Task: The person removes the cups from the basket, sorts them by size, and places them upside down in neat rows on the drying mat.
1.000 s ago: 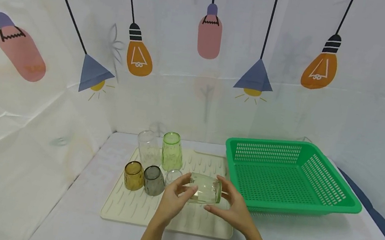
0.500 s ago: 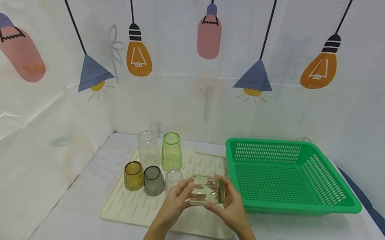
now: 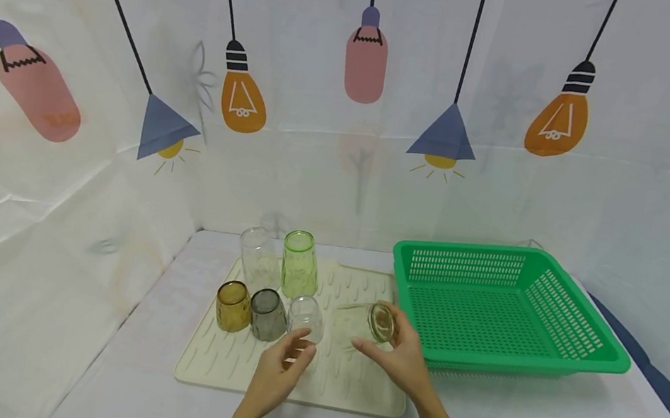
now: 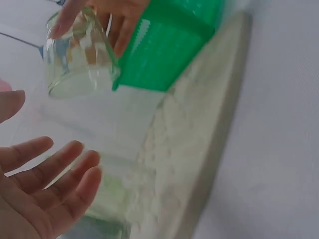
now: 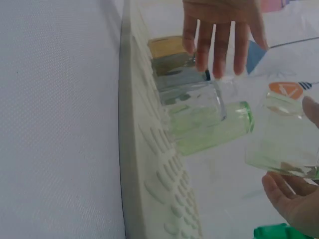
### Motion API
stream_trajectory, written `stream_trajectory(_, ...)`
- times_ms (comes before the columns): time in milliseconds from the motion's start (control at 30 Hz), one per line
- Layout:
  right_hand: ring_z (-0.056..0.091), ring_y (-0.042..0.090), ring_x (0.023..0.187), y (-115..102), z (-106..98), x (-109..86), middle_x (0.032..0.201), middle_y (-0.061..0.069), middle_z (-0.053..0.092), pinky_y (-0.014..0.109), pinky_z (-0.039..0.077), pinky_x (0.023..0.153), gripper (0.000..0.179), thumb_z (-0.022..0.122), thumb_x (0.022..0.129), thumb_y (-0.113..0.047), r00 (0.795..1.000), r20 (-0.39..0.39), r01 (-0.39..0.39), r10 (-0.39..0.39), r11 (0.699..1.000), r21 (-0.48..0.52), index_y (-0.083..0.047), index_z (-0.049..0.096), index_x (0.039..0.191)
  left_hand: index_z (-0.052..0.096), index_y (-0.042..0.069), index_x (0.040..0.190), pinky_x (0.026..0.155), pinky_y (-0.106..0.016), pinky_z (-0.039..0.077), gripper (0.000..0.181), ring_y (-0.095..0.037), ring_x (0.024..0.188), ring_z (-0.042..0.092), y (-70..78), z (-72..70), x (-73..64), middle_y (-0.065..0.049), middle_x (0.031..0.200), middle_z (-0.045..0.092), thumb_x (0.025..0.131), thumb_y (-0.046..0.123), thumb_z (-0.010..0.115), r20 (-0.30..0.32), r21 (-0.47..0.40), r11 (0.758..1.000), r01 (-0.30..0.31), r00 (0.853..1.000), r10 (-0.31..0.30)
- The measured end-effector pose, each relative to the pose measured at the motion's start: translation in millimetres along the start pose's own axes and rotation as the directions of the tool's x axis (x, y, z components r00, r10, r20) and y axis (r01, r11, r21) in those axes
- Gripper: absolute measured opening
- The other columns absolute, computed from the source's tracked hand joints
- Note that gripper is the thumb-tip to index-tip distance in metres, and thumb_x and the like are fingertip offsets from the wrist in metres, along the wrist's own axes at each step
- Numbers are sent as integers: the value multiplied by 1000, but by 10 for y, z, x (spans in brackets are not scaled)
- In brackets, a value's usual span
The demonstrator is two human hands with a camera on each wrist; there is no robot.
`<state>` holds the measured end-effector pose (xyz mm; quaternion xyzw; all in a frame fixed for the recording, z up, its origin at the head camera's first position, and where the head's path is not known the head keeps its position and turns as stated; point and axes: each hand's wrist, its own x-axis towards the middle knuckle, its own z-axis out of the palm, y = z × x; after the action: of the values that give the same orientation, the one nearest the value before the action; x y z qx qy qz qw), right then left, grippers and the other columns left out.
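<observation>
My right hand (image 3: pixel 403 361) grips a pale green glass tumbler (image 3: pixel 382 323) by its thick end, lying sideways above the cream drying mat (image 3: pixel 248 372). In the right wrist view, the thumb and fingers sit on opposite sides of that tumbler (image 5: pixel 281 132). My left hand (image 3: pixel 275 375) holds nothing; its fingers are spread and relaxed, as the left wrist view shows, with a gap between them and the tumbler (image 4: pixel 75 62). In the head view its fingertips overlap the lower part of a small clear glass (image 3: pixel 304 313) standing upside down on the mat.
Left on the mat stand an amber glass (image 3: pixel 233 306) and a smoky grey glass (image 3: pixel 268 317). Behind them are a tall clear glass (image 3: pixel 258 255) and a tall green glass (image 3: pixel 299 268). A green plastic basket (image 3: pixel 506 364) stands to the right, close to the mat's edge.
My left hand has let go of the tumbler and moved left and down toward the small clear glass. The right hand keeps hold of the tumbler and has turned its base more toward the camera.
</observation>
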<state>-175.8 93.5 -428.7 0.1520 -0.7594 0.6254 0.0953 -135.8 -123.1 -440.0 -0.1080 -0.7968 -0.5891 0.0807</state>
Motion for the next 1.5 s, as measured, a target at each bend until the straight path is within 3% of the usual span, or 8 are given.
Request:
stream_trajectory(133,44,37,126,36,30,32,139,22,44,54,45,93,76,80,75,-20,1000,-1,-23,23,989,-145,-4,42,138,62,-4,114,63,-23,52,28,-11,79,65,-149,-154,-111,-10,94,69,90,12,62,-126,150,988,-30,991,50)
stream_trajectory(267,50,37,119,96,70,77,136,23,48,53,49,86,78,81,73,-22,1000,8,9,-8,973,-232,1,42,137,65,-4,106,56,-22,52,22,-12,72,65,-282,-319,-193,-9,87,69,87,6,65,-237,287,957,-48,964,119)
stream_trajectory(467,53,33,114,198,123,164,125,18,57,49,49,86,76,85,69,-22,1000,16,4,1,959,-285,3,47,130,66,-8,100,57,-32,54,23,-31,77,65,-408,-570,-290,-19,89,68,78,-3,71,-369,513,858,-34,893,256)
stream_trajectory(567,52,33,117,225,146,214,126,18,56,50,48,87,75,84,69,-22,1000,25,-6,15,953,-302,2,47,130,65,-9,101,71,-48,52,27,-41,88,60,-447,-682,-322,-24,94,65,77,-1,72,-397,588,808,36,883,249)
stream_trajectory(800,54,35,115,302,232,330,125,22,56,52,49,85,73,84,68,-19,999,40,6,7,954,-299,4,48,129,54,-12,120,83,-73,33,49,-56,113,43,-572,-908,-361,-39,118,51,82,16,67,-400,634,710,305,916,-36)
stream_trajectory(1000,56,38,112,378,317,389,122,24,58,53,47,89,74,85,67,-19,999,51,16,1,947,-322,4,49,127,35,-20,131,93,-80,14,59,-60,126,25,-716,-1107,-374,-45,133,31,92,19,54,-290,656,650,382,924,-251)
stream_trajectory(1133,56,39,113,411,356,417,122,24,58,53,46,91,73,84,67,-17,999,54,12,6,947,-321,4,49,128,27,-24,133,97,-77,6,58,-59,130,17,-811,-1243,-369,-44,138,22,96,18,44,-239,654,644,398,916,-323)
stream_trajectory(1500,56,37,112,502,387,387,121,22,59,52,47,90,73,84,67,-18,994,97,-6,41,940,-340,4,49,128,29,-23,132,102,-72,3,54,-56,132,12,-932,-1534,-330,-42,141,15,96,15,39,-210,665,627,406,907,-364)
